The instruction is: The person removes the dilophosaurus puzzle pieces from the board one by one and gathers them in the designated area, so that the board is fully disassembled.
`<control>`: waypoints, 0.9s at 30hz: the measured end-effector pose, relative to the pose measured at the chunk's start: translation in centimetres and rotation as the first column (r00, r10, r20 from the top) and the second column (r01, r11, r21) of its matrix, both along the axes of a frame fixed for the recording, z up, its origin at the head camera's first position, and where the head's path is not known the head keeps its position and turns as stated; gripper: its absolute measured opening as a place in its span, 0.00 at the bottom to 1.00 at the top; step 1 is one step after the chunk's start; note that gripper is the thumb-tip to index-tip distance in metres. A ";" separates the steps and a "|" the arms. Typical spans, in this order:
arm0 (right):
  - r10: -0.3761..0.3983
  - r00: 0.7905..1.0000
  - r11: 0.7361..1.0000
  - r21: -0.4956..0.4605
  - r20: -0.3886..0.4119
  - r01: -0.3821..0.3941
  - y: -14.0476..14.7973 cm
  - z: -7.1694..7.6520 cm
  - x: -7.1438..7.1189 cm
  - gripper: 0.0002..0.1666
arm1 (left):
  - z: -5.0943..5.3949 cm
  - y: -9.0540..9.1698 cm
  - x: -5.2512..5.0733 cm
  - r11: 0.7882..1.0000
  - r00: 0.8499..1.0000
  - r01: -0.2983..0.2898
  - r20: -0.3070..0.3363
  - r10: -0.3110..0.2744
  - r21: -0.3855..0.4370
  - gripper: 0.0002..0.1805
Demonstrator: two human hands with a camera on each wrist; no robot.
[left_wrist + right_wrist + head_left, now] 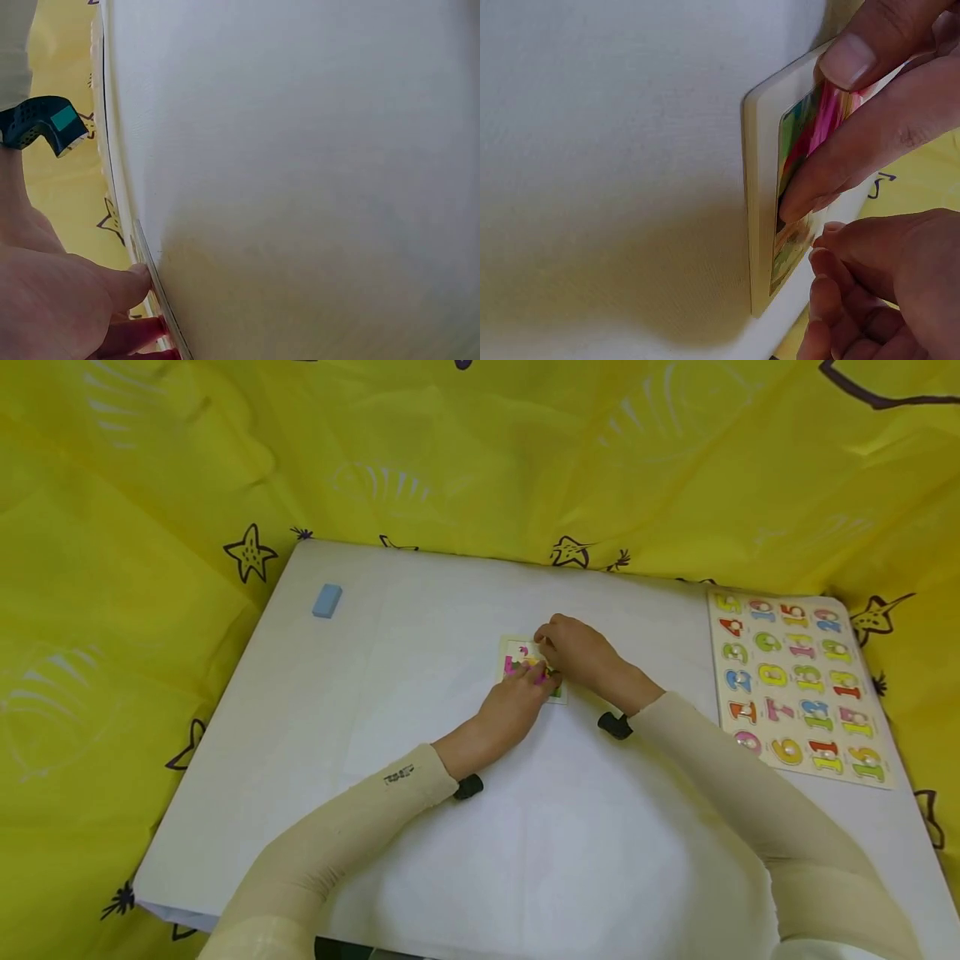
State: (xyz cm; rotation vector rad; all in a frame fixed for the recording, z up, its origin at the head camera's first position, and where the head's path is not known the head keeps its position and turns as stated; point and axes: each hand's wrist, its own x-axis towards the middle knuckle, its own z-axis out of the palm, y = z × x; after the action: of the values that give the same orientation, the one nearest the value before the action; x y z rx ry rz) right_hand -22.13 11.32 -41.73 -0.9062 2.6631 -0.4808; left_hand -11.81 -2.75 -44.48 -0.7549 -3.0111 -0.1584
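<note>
A small picture board [558, 697] with a pale frame [759, 195] and a pink, yellow and green picture lies on the table. The left hand [510, 714] rests on its picture; in the right wrist view, fingers of the left hand [885, 142] lie across the picture, the thumb at the upper part. Beside the board's upper right corner is the right hand [581, 656]. Curled fingers and a thumb meeting the forefinger show on the right hand [885, 285], with nothing clearly visible between them. In the left wrist view the left hand [67, 300] touches the board's edge [161, 296].
A number board [795, 685] with colourful pieces lies at the table's right side. A light blue block [327, 601] sits near the back left corner. The white table [300, 710] is backed by yellow patterned cloth [450, 460].
</note>
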 end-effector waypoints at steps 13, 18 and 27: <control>0.034 0.999 0.999 -0.008 -0.040 -0.035 0.2 0.1 0.8 0.17 | 0.1 0.0 -0.2 0.998 1.000 0.003 0.015 -0.002 -0.066 0.24; 0.030 0.999 0.999 -0.026 -0.023 -0.031 0.0 0.0 0.5 0.17 | 0.1 -0.1 -0.3 0.998 1.000 0.005 0.002 -0.004 -0.068 0.24; -0.043 0.999 0.999 0.005 0.015 0.043 -0.4 -0.5 0.4 0.10 | 0.2 -0.1 -0.2 0.998 1.000 0.020 -0.012 -0.021 -0.053 0.20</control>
State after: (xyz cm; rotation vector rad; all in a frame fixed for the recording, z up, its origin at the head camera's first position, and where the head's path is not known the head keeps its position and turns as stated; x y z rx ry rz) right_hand -21.71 10.88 -42.23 -0.8417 2.6739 -0.4893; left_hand -12.02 -2.87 -44.32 -0.7883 -3.0078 -0.0754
